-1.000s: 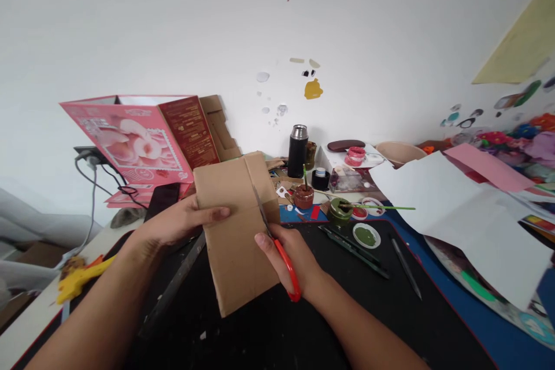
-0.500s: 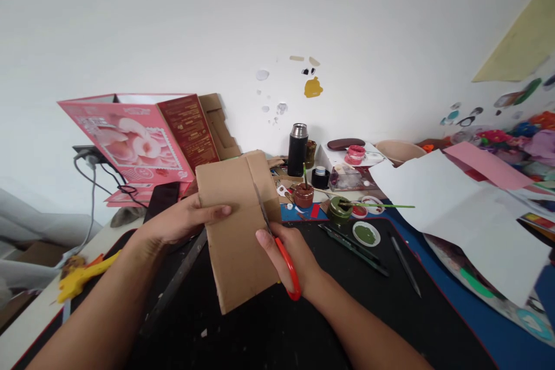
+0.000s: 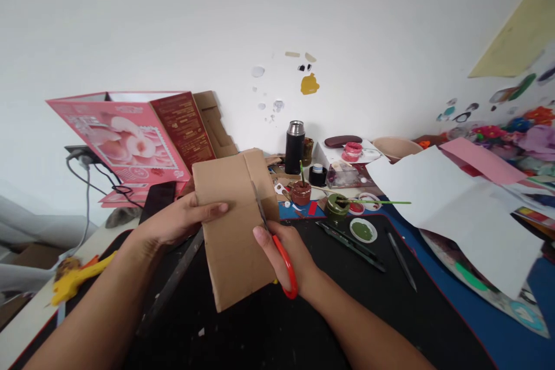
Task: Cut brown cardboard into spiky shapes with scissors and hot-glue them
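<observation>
A folded-looking brown cardboard piece is held up tilted above the black desk mat. My left hand grips its left edge, thumb flat on the front face and the other fingers hidden behind. In my right hand are scissors with red handles, the thumb resting against the cardboard face. The blades lie along a cut line that runs up toward the top edge, with a narrower strip of cardboard to the right of them.
Behind the cardboard stand a black thermos and open paint jars with brushes. A pink box is at the left, near a yellow glue gun. White paper sheets cover the right side, beside a pen and a lid of green paint.
The whole view has shifted slightly, so things sit a little further left. Both hands keep their hold on the cardboard and scissors, and the blades look almost the same.
</observation>
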`<action>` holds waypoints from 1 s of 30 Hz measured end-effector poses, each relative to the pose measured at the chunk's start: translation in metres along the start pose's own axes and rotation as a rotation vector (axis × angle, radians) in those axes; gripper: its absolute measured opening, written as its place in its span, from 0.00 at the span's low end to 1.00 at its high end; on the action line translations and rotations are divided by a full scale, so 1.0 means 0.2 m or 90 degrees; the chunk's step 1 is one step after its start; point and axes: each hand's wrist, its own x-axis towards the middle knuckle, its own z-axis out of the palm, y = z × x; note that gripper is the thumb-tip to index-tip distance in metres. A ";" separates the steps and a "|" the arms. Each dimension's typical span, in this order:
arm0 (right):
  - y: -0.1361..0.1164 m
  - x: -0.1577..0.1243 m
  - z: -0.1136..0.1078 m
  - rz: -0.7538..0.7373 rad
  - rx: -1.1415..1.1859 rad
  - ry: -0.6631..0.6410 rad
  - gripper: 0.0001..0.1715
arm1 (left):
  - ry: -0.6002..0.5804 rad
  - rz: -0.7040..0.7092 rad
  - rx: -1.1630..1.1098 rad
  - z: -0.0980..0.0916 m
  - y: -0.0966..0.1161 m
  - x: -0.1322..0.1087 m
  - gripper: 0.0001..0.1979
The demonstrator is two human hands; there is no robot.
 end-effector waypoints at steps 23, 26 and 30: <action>0.01 -0.02 0.03 0.019 0.035 0.009 0.42 | 0.007 -0.013 0.035 0.00 0.01 -0.01 0.24; 0.00 -0.02 0.04 0.022 0.048 0.009 0.42 | -0.004 -0.011 0.034 0.00 0.01 0.00 0.23; 0.00 -0.02 0.04 0.021 0.045 0.014 0.42 | -0.009 0.001 0.030 -0.01 0.00 0.00 0.22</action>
